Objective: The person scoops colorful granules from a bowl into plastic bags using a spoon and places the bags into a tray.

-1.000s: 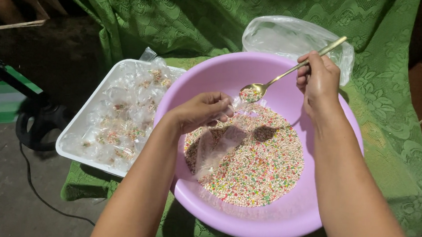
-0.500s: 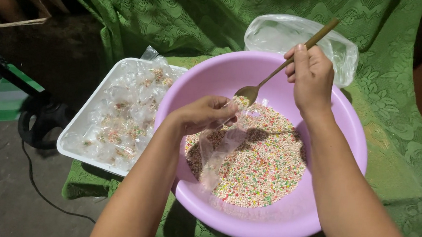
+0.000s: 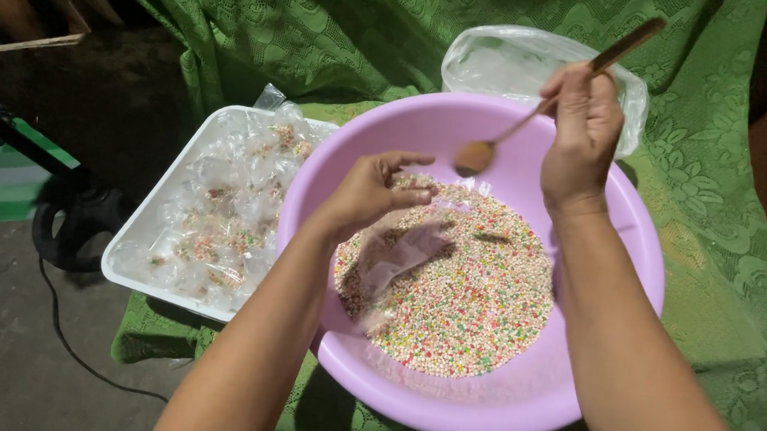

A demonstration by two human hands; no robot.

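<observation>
A large purple basin [image 3: 615, 250] sits on a green lace cloth and holds a layer of small multicoloured beads [image 3: 476, 303]. My left hand [image 3: 372, 192] pinches the mouth of a small clear plastic bag [image 3: 394, 261] that hangs down over the beads with some beads inside. My right hand [image 3: 583, 121] grips a metal spoon [image 3: 497, 142] by its handle, the bowl of the spoon raised just above the bag's mouth, to the right of my left fingers.
A white tray [image 3: 144, 226] with several filled clear bags stands left of the basin. A pile of empty clear bags [image 3: 511, 62] lies behind the basin. The green cloth [image 3: 722, 266] covers the surface. A dark cable [image 3: 61, 328] runs over the floor at left.
My right hand has lifted the spoon out of the beads and up toward the bag's mouth. My left hand has kept hold of the bag.
</observation>
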